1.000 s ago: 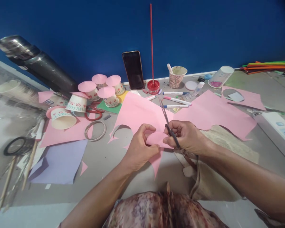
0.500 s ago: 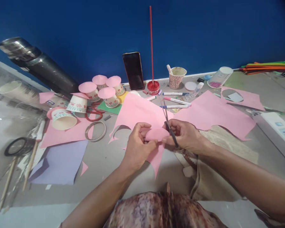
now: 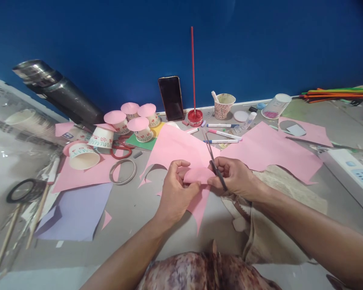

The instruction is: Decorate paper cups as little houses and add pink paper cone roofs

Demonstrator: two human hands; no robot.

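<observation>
Left hand (image 3: 176, 188), curled, and right hand (image 3: 238, 180), closed round black-handled metal scissors (image 3: 218, 175), are pinching a folded pink-paper half-disc (image 3: 197, 175) at centre: seemingly cut, not yet opened. Pink-topped white paper cups (image 3: 144, 135) are standing at ten o'clock.

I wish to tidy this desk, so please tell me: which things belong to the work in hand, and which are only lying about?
In the work:
pink paper piece, between left hand and right hand
scissors, also in the right hand
likely the cut pink sheets

Apparently just lying about:
phone
black flask
power strip
purple sheet
</observation>
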